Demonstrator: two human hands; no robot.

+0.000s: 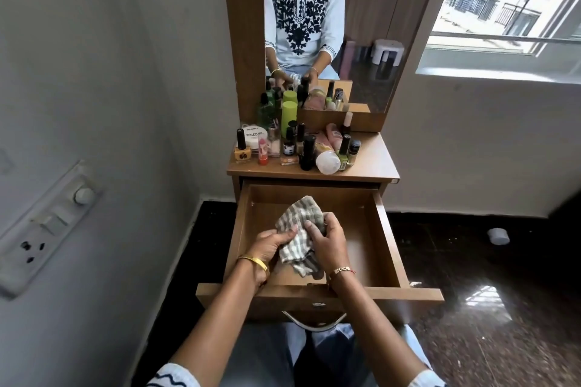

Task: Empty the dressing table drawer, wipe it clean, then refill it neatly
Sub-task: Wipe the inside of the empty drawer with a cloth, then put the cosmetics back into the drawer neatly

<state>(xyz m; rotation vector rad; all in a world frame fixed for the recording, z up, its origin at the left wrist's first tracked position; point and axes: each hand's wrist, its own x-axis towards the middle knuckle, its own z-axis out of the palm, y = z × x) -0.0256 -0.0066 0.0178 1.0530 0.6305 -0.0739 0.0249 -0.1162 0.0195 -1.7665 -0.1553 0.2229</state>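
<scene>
So the drawer (388, 239) of the dressing table (374, 163) is pulled all the way out, and the only thing in it is one checked cloth (300, 220), grey and white. Both hands are over the drawer. The left hand (272, 243) has its fingers curled into the cloth's left side, and the right hand (327, 237) is bunched around the right side, so that's two hands gripping one cloth, held just above the drawer floor. A bit of the cloth hangs down between the wrists toward the front edge. One gold bangle (254, 262) on the left wrist, one thin chain bracelet (342, 270) on the right.

All the stuff sits crowded on the tabletop just behind the drawer. What I can count for sure: one white round tub labelled nail polish something (255, 132), one yellow bottle with a black cap (242, 148), one lime green tube standing up (289, 116), one white-capped container lying on its side (328, 162), and one green nail polish bottle (343, 155) just beside it. There's a bunch more small dark-capped bottles packed in between, too cramped to count properly.

Behind that is one mirror (371, 9). One white stool (386, 49) shows in the reflection. One switchboard (47, 223) on the left wall, one window (509, 9) on the right, and one small white lid-looking thing (498, 236) on the dark floor, well apart from the table.
</scene>
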